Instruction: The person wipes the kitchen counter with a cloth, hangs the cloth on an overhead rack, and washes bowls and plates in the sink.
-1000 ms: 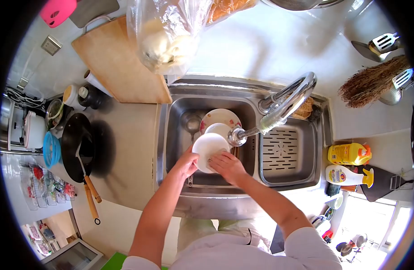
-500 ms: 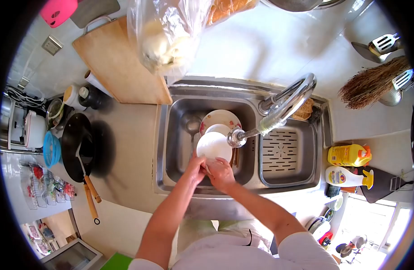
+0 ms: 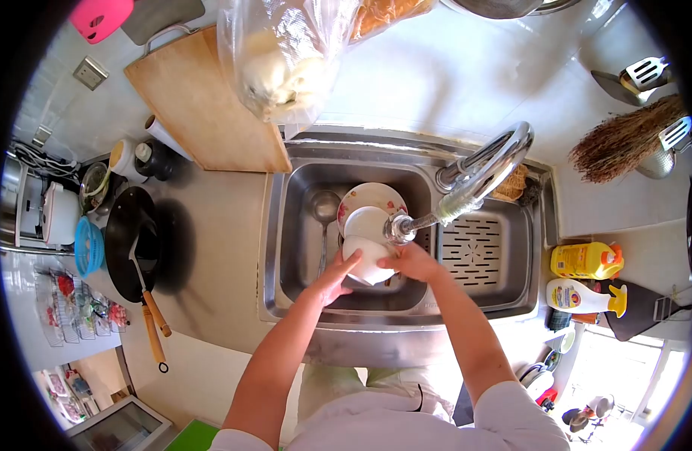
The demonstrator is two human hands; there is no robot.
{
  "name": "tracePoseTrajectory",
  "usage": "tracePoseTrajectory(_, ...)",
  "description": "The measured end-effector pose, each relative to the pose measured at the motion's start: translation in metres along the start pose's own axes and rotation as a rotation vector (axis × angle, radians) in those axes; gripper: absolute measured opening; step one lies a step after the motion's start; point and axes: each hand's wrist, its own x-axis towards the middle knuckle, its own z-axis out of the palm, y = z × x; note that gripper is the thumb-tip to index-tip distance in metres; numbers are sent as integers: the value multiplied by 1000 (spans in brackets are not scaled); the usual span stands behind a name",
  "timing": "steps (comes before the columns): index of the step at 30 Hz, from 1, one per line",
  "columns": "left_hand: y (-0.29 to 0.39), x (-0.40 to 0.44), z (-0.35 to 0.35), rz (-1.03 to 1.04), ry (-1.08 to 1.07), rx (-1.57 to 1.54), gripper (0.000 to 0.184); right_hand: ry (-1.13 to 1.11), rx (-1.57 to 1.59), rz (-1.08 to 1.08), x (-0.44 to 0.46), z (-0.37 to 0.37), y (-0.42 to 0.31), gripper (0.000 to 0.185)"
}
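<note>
Both hands hold a white bowl [image 3: 368,259] over the left sink basin [image 3: 297,225], and the bowl is tilted. My left hand [image 3: 335,279] grips its left side, thumb on the outer wall. My right hand [image 3: 411,263] grips the right side, just below the faucet head [image 3: 399,228]. Behind the held bowl, another white bowl [image 3: 365,220] rests on a flower-patterned plate [image 3: 381,192] in the basin. A metal ladle [image 3: 325,207] lies to their left.
The chrome faucet [image 3: 504,161] arches over the divider towards the right basin, which holds a slotted drain tray [image 3: 470,252]. Left stand a black wok [image 3: 128,244] and a cutting board [image 3: 207,105]. A plastic bag [image 3: 286,60] hangs above. Right are a yellow bottle [image 3: 579,260] and a spray bottle [image 3: 579,295].
The bowl has turned from facing up to a tilted position. My hands have moved apart to its two sides, the right one moving right and up towards the faucet head.
</note>
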Motion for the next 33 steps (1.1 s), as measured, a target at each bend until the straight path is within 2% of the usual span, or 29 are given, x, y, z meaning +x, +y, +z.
tracePoseTrajectory(2,4,-1,-3,225,-108,47,95,-137,283,162,6,-20,12,40)
tracePoseTrajectory(3,11,2,-5,269,-203,28,85,-123,435,100,7,-16,14,28)
tracePoseTrajectory(4,15,2,-10,268,-205,31,85,-120,437,98,6,-15,15,28)
tracePoseTrajectory(6,22,2,-19,210,-272,164,68,1,745,71,4,-13,13,24)
tracePoseTrajectory(7,21,1,-20,211,-271,166,68,1,746,69,6,-11,14,24)
tracePoseTrajectory(9,16,-2,-22,209,-357,120,50,216,812,168,12,-7,24,22)
tracePoseTrajectory(10,13,-6,-19,206,-358,123,50,219,814,168,17,-6,36,22)
tracePoseTrajectory(12,6,-12,-10,283,-299,118,42,571,712,23,27,-4,53,20)
tracePoseTrajectory(13,1,-14,-9,279,-303,121,42,743,751,-35,26,3,32,20)
tracePoseTrajectory(14,-3,-16,-8,286,-257,61,41,747,751,-36,16,5,11,20)
tracePoseTrajectory(16,-5,-17,-5,297,-209,-1,39,732,538,-21,-2,9,-23,21)
tracePoseTrajectory(18,-8,-17,0,355,-123,-118,36,564,286,-26,-7,19,-1,21)
tracePoseTrajectory(19,-12,-15,1,355,-124,-121,36,461,359,-30,-17,36,-18,22)
tracePoseTrajectory(20,-15,-9,2,396,-97,-127,33,409,226,-168,-23,53,-39,24)
tracePoseTrajectory(21,-17,-6,4,438,-70,-132,30,477,-498,-595,-15,62,-23,31)
tracePoseTrajectory(22,-18,-6,6,438,-74,-133,30,425,-617,-584,-19,72,-41,33)
tracePoseTrajectory(24,-22,-8,8,385,68,5,29,535,-886,-542,-8,77,-53,29)
tracePoseTrajectory(25,-25,-9,8,479,-18,7,27,539,-882,-540,3,71,-47,29)
tracePoseTrajectory(27,-24,-20,10,461,-41,-91,28,417,-550,-402,35,54,-23,30)
tracePoseTrajectory(28,-21,-26,13,452,-67,-195,28,423,-545,-400,44,42,-21,30)
tracePoseTrajectory(30,-33,-19,8,492,-116,-258,33,78,83,-60,55,18,-15,34)
tracePoseTrajectory(31,-36,-18,12,488,-111,-392,35,77,81,-61,57,16,4,34)
tracePoseTrajectory(33,-46,-8,10,461,-119,-630,33,348,819,146,56,23,49,41)
